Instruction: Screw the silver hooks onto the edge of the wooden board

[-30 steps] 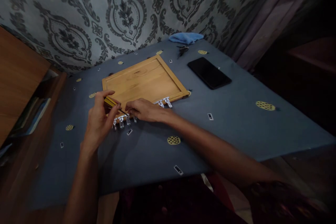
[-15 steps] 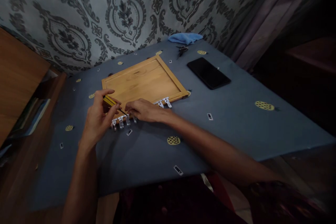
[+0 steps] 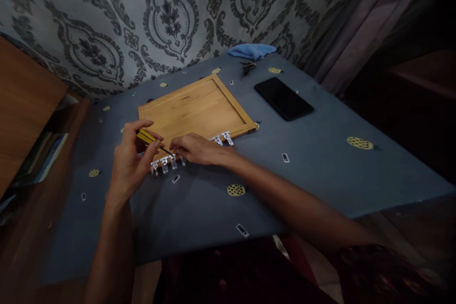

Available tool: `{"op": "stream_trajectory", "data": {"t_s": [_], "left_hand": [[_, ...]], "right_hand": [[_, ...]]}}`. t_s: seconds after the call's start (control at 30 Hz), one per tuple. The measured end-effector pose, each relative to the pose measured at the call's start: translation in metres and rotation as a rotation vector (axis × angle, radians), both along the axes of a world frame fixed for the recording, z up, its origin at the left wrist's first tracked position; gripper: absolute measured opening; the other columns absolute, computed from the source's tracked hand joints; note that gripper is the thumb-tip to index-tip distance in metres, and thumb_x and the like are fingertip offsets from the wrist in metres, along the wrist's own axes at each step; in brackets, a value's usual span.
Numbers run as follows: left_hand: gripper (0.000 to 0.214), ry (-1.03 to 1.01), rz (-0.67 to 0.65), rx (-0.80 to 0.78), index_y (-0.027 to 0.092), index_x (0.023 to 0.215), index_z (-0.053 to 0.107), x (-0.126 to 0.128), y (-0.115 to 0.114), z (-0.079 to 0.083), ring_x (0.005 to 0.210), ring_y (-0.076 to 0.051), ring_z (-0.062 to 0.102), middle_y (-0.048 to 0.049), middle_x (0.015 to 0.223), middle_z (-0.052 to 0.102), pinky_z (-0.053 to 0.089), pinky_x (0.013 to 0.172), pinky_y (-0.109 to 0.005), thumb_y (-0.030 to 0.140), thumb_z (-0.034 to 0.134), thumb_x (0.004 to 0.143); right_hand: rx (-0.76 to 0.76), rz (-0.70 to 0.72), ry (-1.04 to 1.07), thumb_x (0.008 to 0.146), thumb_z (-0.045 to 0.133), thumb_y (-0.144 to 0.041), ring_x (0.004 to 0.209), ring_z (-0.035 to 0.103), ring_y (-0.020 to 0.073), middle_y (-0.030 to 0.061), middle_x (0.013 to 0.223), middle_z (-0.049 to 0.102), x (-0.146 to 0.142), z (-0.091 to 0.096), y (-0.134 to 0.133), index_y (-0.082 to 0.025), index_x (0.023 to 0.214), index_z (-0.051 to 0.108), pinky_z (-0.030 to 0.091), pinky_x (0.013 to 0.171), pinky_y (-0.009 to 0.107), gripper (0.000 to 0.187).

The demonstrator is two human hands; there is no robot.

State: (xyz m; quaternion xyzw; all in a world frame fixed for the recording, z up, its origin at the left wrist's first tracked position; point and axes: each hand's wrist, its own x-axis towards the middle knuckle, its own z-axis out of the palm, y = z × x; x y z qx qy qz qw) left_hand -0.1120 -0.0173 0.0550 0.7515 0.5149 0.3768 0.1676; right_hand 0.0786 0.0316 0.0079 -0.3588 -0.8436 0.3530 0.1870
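Note:
My left hand point(image 3: 128, 164) is closed around the yellow handle of a screwdriver point(image 3: 145, 137). Its thin shaft slants down to the right, with the tip at a small silver metal clip point(image 3: 173, 163) on the near edge of a framed wooden board point(image 3: 192, 110). Beside that tip, my right hand point(image 3: 197, 149) rests on the board's edge with its fingers bent together; what they pinch is hidden. Several such metal clips line this edge, some left of my right hand and a pair of clips point(image 3: 223, 139) beyond it.
A black phone or tablet point(image 3: 284, 99) lies right of the board. Farther back are a small dark object point(image 3: 248, 67), perhaps keys, and a blue cloth point(image 3: 252, 51). The table cover point(image 3: 313, 166) is blue-grey. Books point(image 3: 44, 159) stand in a wooden shelf at left.
The screwdriver handle and my left hand have shifted slightly left and up, while the tip stays at the clip. My right hand and the board have hardly moved.

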Motion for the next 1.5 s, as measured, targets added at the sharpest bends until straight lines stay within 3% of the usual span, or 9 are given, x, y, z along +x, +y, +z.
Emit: {"op": "stream_trajectory", "data": {"t_s": [0.23,0.47,0.77,1.0,1.2,1.5], "left_hand": [[0.036,0.081,0.014,0.033,0.023,0.126,0.057,-0.0022,-0.0041,-0.0020,0.074,-0.015,0.076,-0.0022,0.098,0.076,0.060,0.062,-0.025,0.032,0.068,0.094],[0.037,0.044,0.042,0.042,0.024,0.128,0.055,-0.0030,-0.0054,-0.0028,0.079,-0.015,0.077,-0.0021,0.101,0.077,0.061,0.066,-0.025,0.031,0.069,0.094],[0.038,0.032,0.058,0.022,0.022,0.127,0.055,0.0004,-0.0035,-0.0060,0.073,-0.014,0.076,-0.0031,0.100,0.076,0.057,0.056,-0.022,0.032,0.069,0.093],[0.038,0.091,0.056,0.063,0.022,0.128,0.054,-0.0008,-0.0018,-0.0087,0.073,-0.014,0.076,-0.0021,0.101,0.076,0.058,0.059,-0.023,0.033,0.067,0.094],[0.032,0.101,-0.035,0.121,0.023,0.127,0.056,0.0039,-0.0045,-0.0086,0.074,-0.012,0.075,0.0004,0.098,0.075,0.061,0.063,-0.021,0.025,0.066,0.096],[0.032,0.213,-0.146,0.196,0.026,0.128,0.058,0.0039,-0.0003,-0.0084,0.079,-0.011,0.075,0.0012,0.102,0.075,0.060,0.067,-0.019,0.018,0.065,0.098]], "right_hand": [[-0.005,0.002,-0.019,0.101,0.054,-0.007,0.105,0.071,0.0200,0.0103,0.114,0.079,-0.0003,-0.0008,0.0003,-0.017,0.117,0.074,0.048,0.085,0.027,0.028],[-0.007,0.018,-0.040,0.102,0.051,-0.007,0.105,0.070,0.0202,0.0118,0.117,0.079,-0.0001,-0.0008,0.0001,-0.015,0.120,0.072,0.047,0.086,0.028,0.029],[0.004,0.029,-0.048,0.103,0.051,-0.008,0.107,0.071,0.0209,0.0125,0.118,0.079,-0.0002,0.0012,0.0003,-0.014,0.121,0.072,0.048,0.088,0.029,0.028],[-0.001,0.021,-0.031,0.101,0.053,-0.005,0.105,0.072,0.0220,0.0152,0.116,0.079,-0.0004,0.0015,-0.0005,-0.010,0.122,0.073,0.048,0.085,0.029,0.029],[0.007,0.006,0.001,0.098,0.054,-0.005,0.101,0.072,0.0219,0.0117,0.112,0.080,0.0009,0.0000,-0.0007,-0.016,0.117,0.074,0.049,0.082,0.030,0.029],[-0.007,0.028,0.005,0.101,0.052,-0.007,0.092,0.069,0.0202,0.0110,0.105,0.079,0.0011,0.0008,-0.0010,-0.014,0.113,0.072,0.045,0.078,0.030,0.025]]}}
